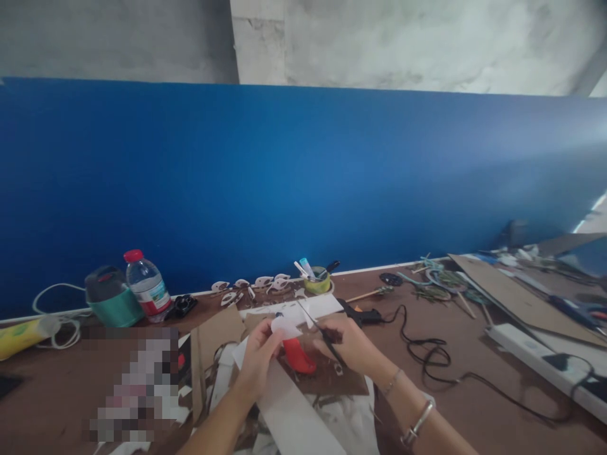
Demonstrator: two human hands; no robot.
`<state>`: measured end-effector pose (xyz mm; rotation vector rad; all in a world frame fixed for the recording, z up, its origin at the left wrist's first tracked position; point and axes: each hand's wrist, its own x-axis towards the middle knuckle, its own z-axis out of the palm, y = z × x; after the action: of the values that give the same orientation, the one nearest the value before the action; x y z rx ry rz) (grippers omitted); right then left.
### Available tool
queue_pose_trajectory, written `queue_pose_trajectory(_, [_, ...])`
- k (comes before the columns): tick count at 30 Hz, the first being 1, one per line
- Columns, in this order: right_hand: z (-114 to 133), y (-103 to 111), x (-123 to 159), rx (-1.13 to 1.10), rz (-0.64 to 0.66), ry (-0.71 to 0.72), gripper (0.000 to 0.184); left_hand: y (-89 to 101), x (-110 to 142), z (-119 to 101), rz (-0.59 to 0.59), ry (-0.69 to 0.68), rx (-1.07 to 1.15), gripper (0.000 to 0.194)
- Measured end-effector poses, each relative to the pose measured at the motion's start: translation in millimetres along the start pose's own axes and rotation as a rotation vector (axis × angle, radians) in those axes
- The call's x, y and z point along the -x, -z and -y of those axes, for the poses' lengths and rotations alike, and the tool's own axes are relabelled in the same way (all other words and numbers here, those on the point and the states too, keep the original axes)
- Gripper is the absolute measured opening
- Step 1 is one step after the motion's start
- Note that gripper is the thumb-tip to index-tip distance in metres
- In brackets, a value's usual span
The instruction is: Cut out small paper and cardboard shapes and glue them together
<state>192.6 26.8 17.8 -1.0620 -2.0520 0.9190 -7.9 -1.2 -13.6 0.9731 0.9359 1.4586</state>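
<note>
Nearest, can see a straight-edged, plain white strip (296, 404) slanting lengthwise from bottom edge up-left to left hand (260, 354). Pinching a small, curled white piece (284, 326) between left thumb and fingers, just beside red curved object (298, 358). Gripping dark scissors (327, 333) in right hand (349, 344), pointed up-left; cannot tell how far open.

No text or number can be read. Towards 8 o'clock, a red-capped, clear plastic bottle (141, 279) carries a red, white and blue-green label (156, 298), its print too blurred to decipher; farther out, a yellow tubular package (33, 338) bears an indistinct greenish mark (18, 331).
</note>
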Motion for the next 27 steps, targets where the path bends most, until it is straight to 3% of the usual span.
queue_pose_trajectory(10, [0,-6,3,0.092,0.063,0.021,0.012,-4.4,0,-5,-0.007,-0.037,-0.047,0.03])
queue_pose_trajectory(27, [14,-17,5,0.438,-0.05,0.11,0.016,-5.7,0,-4,-0.005,-0.016,-0.028,0.03])
